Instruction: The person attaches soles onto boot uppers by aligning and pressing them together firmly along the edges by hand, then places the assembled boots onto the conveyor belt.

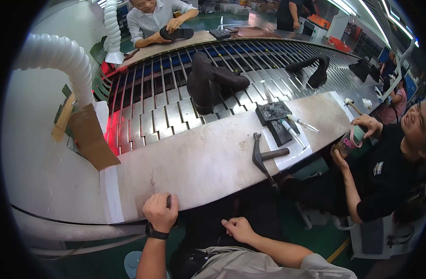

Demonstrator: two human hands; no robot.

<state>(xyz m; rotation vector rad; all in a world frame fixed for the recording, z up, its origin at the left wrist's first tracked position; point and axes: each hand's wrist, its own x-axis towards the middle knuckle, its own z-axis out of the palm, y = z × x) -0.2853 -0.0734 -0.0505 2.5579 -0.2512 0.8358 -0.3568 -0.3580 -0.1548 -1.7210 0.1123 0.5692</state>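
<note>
At upper left of the frame hang white hoses [66,56], with cardboard [94,137] below them. A slatted conveyor [162,109] crosses the upper half, bearing two dark boots [202,88] at upper centre and another boot [319,73] at upper right. At the top, a person [156,22] handles a dark shoe [176,34]; at right, a co-worker [382,181] holds a cup [346,143]. Right of centre, a black block [280,132] and pens [293,132] lie just beyond the hammer [272,155], partly over a white sheet [292,160].

The hammer rests on the desk [199,162], well right of the left hand [159,211] and above the right hand [241,230], touching neither. The left fingers are curled into a fist at the desk's near edge; whether the dark spot by the thumb is an object cannot be told. The right fingers are curled, thumb pressed against them, over the lap at lower centre
</note>
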